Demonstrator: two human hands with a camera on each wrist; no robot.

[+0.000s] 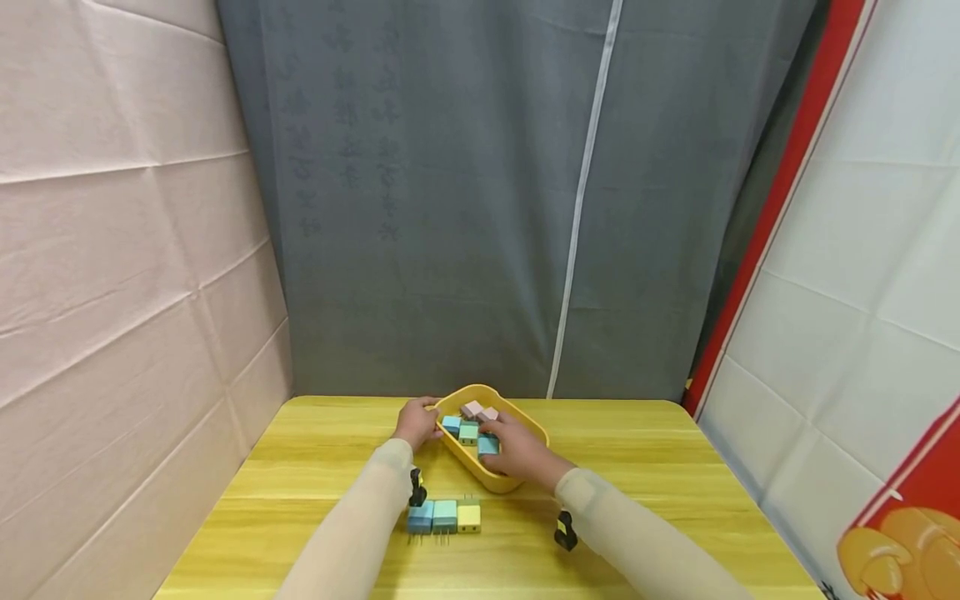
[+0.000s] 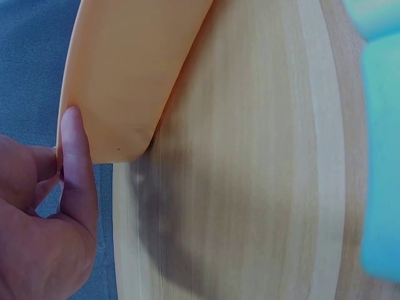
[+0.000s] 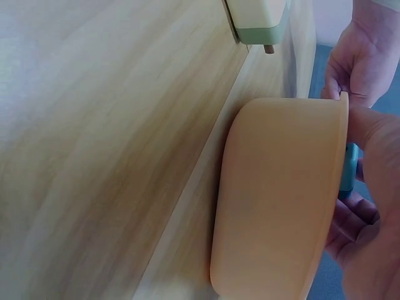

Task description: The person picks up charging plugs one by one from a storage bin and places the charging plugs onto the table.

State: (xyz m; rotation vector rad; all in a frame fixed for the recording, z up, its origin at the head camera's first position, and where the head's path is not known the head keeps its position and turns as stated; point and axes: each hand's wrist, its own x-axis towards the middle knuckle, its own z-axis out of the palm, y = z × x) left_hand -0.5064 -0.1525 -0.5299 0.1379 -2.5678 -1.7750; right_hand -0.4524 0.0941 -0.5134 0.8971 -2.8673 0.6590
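A yellow plastic basin stands on the table with several small blocks inside. My left hand pinches its rim at the left end, thumb on the outer wall in the left wrist view. My right hand reaches in over the right side and grips a blue block. In the right wrist view that block shows at the rim between thumb and fingers. Beside it in the basin lie a green block, another blue block and pink blocks.
On the wooden table, nearer me, a row holds a blue block, a teal block and a yellow block, with thin pegs sticking out. A grey curtain hangs behind the table's far edge.
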